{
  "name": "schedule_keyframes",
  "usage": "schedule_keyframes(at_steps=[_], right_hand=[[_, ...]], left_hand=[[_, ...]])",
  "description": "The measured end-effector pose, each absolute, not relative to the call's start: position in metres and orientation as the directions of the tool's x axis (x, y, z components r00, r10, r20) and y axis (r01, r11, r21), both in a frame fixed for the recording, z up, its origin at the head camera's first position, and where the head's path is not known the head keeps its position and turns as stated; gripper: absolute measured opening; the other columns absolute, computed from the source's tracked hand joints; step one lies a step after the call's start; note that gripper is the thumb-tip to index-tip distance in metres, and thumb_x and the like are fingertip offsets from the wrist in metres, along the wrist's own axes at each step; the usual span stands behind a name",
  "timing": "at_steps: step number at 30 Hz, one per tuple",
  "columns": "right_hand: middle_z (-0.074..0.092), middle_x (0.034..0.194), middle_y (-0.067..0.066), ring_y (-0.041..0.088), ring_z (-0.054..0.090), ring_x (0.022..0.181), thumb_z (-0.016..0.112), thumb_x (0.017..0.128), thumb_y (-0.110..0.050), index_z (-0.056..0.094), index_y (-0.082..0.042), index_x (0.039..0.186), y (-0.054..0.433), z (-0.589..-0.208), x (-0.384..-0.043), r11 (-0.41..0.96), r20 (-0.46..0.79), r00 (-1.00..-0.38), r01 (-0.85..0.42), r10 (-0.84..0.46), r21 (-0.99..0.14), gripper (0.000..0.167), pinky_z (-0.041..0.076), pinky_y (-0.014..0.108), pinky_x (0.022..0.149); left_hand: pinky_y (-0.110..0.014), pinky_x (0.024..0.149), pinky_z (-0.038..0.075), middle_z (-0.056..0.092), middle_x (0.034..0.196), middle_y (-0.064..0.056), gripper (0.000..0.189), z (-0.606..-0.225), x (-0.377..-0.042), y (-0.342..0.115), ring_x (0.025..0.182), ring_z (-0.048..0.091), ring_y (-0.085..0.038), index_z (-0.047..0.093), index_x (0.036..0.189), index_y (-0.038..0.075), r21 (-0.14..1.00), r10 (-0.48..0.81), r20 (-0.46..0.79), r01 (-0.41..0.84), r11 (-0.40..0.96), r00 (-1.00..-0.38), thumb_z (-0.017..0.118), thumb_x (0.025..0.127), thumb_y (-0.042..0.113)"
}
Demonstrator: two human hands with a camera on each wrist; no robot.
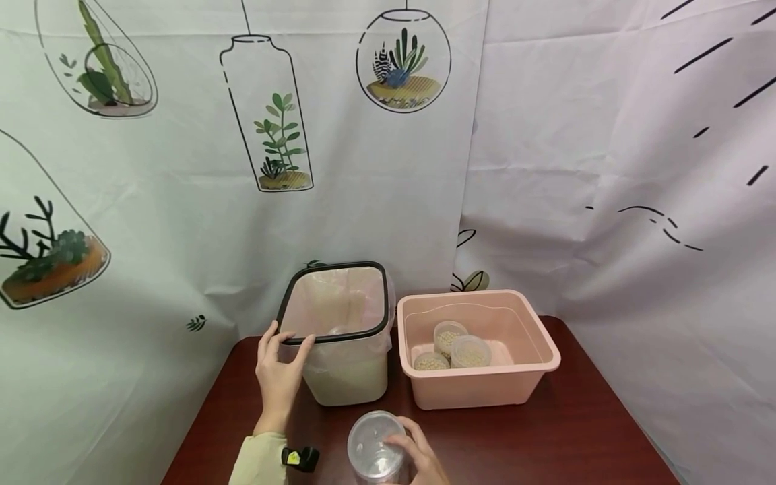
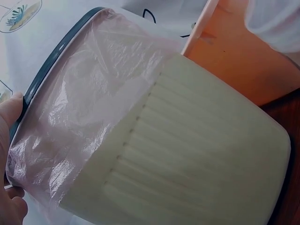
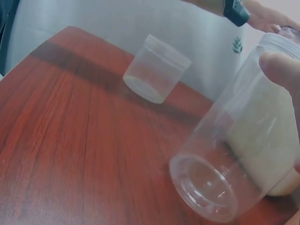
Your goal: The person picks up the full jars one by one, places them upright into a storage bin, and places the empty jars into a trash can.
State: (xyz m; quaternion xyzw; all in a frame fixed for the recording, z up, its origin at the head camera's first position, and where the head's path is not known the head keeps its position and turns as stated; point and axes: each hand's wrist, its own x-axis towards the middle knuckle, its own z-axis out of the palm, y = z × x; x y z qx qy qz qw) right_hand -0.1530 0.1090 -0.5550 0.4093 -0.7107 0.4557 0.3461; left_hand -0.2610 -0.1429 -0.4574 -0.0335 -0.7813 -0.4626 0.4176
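A pale green trash bin with a black rim and a thin pinkish liner stands upright on the table. My left hand grips the rim at its near left corner, thumb and fingers spread along it. My right hand holds a tall clear plastic jar near its top, in front of the bin. No contents show inside this jar. In the right wrist view, a shorter clear container stands on the table beyond the jar. Something clear shows inside the bin, mostly hidden by its front rim.
Right of the bin sits a pink plastic tub. It contains a few round clear containers with pale small pieces in them. The dark red wooden table backs onto a printed white cloth.
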Motion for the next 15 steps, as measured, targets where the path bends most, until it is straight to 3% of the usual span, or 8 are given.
schedule_keyframes(at_steps=[6, 11, 15], right_hand=[[0.047, 0.115, 0.033, 0.035, 0.054, 0.099, 0.089, 0.057, -0.018, 0.057, -0.002, 0.111, 0.109, -0.532, -0.147, 0.253, 0.845, -0.472, -0.875, -0.252, -0.413, 0.065, 0.046, 0.027, 0.083], [0.043, 0.125, 0.026, 0.03, 0.052, 0.107, 0.088, 0.061, -0.026, 0.055, -0.007, 0.117, 0.11, -0.546, -0.157, 0.276, 0.832, -0.494, -0.861, -0.253, -0.428, 0.068, 0.047, 0.03, 0.083], [0.042, 0.126, 0.025, 0.028, 0.049, 0.111, 0.086, 0.063, -0.03, 0.055, -0.006, 0.118, 0.11, -0.549, -0.163, 0.272, 0.857, -0.456, -0.879, -0.242, -0.391, 0.068, 0.044, 0.027, 0.087]], left_hand=[[-0.051, 0.088, 0.041, 0.046, 0.135, -0.013, 0.033, -0.458, -0.261, -0.143, 0.123, 0.043, -0.033, 0.066, 0.096, 0.003, 0.688, -0.334, 0.693, 0.448, 0.571, -0.639, 0.081, 0.072, 0.02], [-0.053, 0.089, 0.04, 0.046, 0.134, -0.015, 0.032, -0.458, -0.261, -0.143, 0.123, 0.043, -0.035, 0.065, 0.095, 0.003, 0.685, -0.335, 0.699, 0.457, 0.567, -0.632, 0.081, 0.072, 0.019], [-0.052, 0.089, 0.04, 0.046, 0.134, -0.015, 0.033, -0.458, -0.26, -0.143, 0.122, 0.044, -0.035, 0.065, 0.096, 0.002, 0.682, -0.33, 0.701, 0.461, 0.568, -0.632, 0.081, 0.073, 0.018]])
